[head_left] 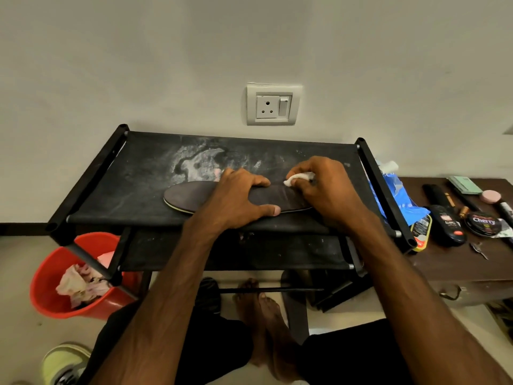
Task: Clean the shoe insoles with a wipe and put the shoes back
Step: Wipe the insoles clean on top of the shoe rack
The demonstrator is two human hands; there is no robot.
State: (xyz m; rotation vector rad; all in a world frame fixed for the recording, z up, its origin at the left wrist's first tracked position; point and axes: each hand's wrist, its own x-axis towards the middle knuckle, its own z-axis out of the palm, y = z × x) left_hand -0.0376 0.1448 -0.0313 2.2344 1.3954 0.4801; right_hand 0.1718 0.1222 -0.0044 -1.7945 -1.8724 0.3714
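A dark insole (188, 195) with a pale yellow-green edge lies flat on the top shelf of the black shoe rack (116, 190). My left hand (238, 201) rests spread across its middle, fingers over the far edge and thumb along the near edge. My right hand (324, 190) covers the insole's right end and pinches a small white wipe (298, 178) against it. A yellow-green shoe (63, 362) stands on the floor at the bottom left, partly cut off by the frame.
A red bin (50, 295) with crumpled wipes sits under the rack's left side. A brown table (458, 262) at the right holds a blue wipe pack (399, 198), shoe polish tins and bottles. The wall with a socket (273, 105) is behind.
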